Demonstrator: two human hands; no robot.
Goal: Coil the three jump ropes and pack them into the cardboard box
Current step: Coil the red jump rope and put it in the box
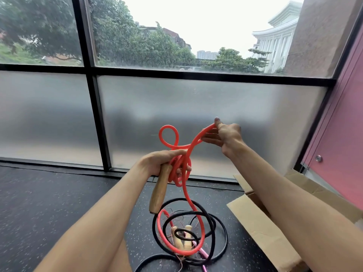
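Red rope (186, 194), held up left of the cardboard box (255, 218), is partly coiled: the left hand (165, 161) curls its fingers around loops and wooden handle (160, 190), the right hand (227, 136) pinches the next length. Black rope (226, 237) lies loose there; nothing seems packed yet.

Looks through black-framed window (167, 73), frosted below, clear above, onto trees (137, 42) and pale buildings (275, 40). Meets dark speckled floor (49, 197), pink wall (341, 134) at its right edge.

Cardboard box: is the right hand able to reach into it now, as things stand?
Probably yes. The cardboard box stands open on the floor below the right forearm, nothing covering it. But the right hand is raised and holds the red rope, so its grip is not free.
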